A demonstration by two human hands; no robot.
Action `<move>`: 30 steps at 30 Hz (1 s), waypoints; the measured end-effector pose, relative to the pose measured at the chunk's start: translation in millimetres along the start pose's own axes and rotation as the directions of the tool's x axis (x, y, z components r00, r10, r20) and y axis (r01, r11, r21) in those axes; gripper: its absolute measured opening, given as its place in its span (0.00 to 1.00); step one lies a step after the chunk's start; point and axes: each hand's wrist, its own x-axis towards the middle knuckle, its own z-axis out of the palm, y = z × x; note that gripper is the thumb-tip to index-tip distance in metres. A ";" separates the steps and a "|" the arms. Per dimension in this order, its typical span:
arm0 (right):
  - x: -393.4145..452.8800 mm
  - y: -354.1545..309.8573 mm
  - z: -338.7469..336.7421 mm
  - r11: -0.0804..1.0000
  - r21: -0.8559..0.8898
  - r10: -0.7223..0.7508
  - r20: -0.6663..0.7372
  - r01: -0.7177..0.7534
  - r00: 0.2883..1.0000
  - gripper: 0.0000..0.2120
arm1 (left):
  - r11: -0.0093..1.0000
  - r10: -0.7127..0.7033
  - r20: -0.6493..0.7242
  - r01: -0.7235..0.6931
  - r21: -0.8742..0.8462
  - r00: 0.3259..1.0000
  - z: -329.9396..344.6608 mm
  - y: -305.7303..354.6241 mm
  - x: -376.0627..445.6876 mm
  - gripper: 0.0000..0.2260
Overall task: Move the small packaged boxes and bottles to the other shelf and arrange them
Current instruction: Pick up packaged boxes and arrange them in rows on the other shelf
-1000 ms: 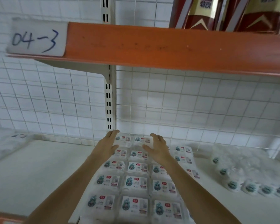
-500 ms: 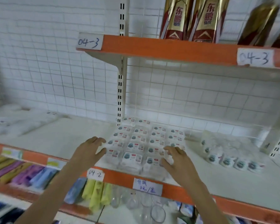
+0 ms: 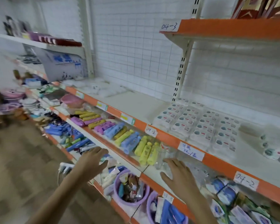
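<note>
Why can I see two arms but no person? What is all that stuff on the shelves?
The camera sits on the person's head, so you see only their own arms reaching out. The left hand and the right hand are both open and hold nothing. In front is a store rack with orange edges. On the 04-2 shelf lie small white packaged boxes in neat rows. One shelf lower lie yellow, blue and purple bottles. Lower still stands a purple bucket full of small things.
</note>
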 end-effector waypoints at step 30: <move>337.2 -256.3 94.5 0.976 0.163 -0.146 0.000 0.144 0.989 0.21 | 0.989 -0.142 0.026 0.143 -0.043 0.990 -42.4 -354.0 119.0 0.18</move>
